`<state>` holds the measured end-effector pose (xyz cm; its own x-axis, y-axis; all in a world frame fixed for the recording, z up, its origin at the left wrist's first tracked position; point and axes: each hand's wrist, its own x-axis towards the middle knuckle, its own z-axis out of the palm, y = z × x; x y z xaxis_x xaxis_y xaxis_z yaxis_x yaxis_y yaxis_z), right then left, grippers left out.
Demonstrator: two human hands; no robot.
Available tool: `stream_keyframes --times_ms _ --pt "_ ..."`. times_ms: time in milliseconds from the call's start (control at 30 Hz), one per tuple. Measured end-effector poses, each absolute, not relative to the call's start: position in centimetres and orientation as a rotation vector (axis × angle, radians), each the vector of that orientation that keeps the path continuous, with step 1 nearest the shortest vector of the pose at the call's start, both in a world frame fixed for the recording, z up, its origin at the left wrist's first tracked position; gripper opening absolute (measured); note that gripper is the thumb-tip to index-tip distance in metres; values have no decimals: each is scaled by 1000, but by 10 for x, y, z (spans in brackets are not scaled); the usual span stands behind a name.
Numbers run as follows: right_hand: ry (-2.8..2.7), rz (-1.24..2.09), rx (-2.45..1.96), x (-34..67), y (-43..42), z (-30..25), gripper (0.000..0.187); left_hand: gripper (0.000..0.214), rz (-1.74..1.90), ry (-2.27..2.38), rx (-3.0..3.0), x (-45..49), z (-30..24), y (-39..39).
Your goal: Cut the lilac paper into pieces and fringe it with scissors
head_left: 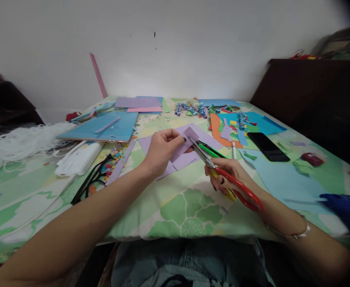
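White wall (192, 67) behind, flowered tablecloth (189, 211) beneath. Scissors (234, 182) clamped in right hand (230, 169), blades (204, 155) at purple paper (180, 152). Left hand (164, 148), just left of scissors, pinched tight on that paper. Black phone (268, 146) right of scissors. Blue folder (115, 133) left of scissors; white cord (25, 143) farther left.

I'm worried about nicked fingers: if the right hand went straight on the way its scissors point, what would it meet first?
Leading with the scissors, the right hand would likely first meet the purple paper held in the left hand; that hand's fingertips look close by, though depth is unclear.
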<state>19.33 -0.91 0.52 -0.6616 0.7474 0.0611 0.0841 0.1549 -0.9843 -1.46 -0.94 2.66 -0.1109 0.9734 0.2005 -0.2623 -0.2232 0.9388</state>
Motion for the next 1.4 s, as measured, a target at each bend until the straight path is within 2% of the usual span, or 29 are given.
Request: stream_keyframes --times_ms 467,1067,1400 --pt "-1884 1515 -797 196 -9 0 54 16 1541 963 1118 -16 26 -8" --pt "-1819 1499 -984 192 -14 7 34 14 1542 956 1108 -17 25 -8" --pt "-1867 1582 -774 193 -10 7 48 13 1547 961 1122 -15 25 -9"
